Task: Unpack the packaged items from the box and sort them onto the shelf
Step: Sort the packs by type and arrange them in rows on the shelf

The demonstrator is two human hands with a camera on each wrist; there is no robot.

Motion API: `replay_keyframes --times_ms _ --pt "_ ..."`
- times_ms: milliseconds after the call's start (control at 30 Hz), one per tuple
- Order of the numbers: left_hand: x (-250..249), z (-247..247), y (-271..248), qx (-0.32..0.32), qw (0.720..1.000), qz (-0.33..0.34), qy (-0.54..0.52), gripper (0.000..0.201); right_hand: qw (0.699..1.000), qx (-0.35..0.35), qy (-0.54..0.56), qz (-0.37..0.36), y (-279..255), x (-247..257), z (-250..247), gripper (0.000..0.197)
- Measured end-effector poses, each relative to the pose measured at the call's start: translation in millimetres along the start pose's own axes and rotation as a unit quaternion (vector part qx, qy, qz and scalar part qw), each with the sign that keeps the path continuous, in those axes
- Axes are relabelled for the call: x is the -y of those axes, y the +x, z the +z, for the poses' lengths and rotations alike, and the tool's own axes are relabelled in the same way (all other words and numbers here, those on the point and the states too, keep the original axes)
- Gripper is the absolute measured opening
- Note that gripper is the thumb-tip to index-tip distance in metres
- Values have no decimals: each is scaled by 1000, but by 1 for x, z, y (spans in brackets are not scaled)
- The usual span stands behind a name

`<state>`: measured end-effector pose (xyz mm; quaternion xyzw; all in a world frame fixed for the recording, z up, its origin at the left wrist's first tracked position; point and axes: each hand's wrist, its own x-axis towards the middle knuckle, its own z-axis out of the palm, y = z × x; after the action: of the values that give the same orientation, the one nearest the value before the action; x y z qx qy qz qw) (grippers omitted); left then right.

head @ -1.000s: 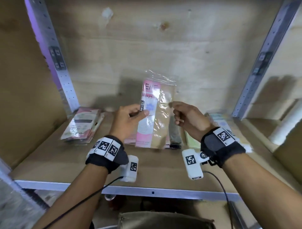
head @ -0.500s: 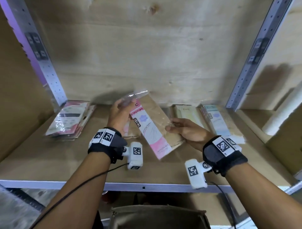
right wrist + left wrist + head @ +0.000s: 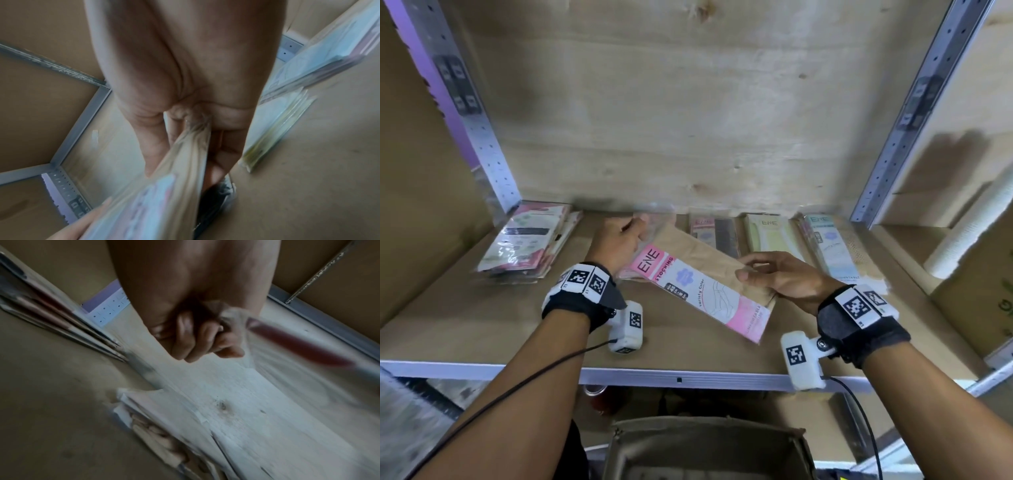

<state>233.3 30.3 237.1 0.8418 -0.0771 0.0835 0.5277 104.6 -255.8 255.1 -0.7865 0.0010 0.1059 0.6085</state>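
Pink packet held tilted, low over shelf, left of packet row. Left hand fingers clenched on top flap; right hand fingers pinch side edge. Risk: slippery film slides from pinch; packet lands askew, overlapping neighbours.

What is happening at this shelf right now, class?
A person is sorting packets onto a wooden shelf. Both hands hold one pink stocking packet low over the board: the left hand grips its clear top end, the right hand pinches its side edge. Other packets already lie along the back, among them a blue packet and a pink pile on the left.
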Motion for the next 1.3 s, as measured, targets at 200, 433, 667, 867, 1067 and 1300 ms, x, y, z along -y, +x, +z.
replay_keyframes --times_ms 200,433,667,867,1067,1300 --pt "-4 -14 -8 38 999 -28 -2 57 1000 -9 -17 -24 -4 -1 3 30" --pt "-6 -18 -20 122 966 -142 -180 54 998 -5 -19 -54 -3 -3 5 17" --pt "9 -33 -16 164 960 -163 -156 59 998 15 -34 -47 6 -2 17 26" --pt "11 -48 -4 50 975 -137 -169 54 999 -15 43 8 24 5 19 6" --pt "6 -52 -12 110 964 -158 -184 62 977 -66 199 30 59 28 44 16" --pt "2 -46 -17 193 943 -174 -207 40 969 -112 219 32 105 48 102 16"
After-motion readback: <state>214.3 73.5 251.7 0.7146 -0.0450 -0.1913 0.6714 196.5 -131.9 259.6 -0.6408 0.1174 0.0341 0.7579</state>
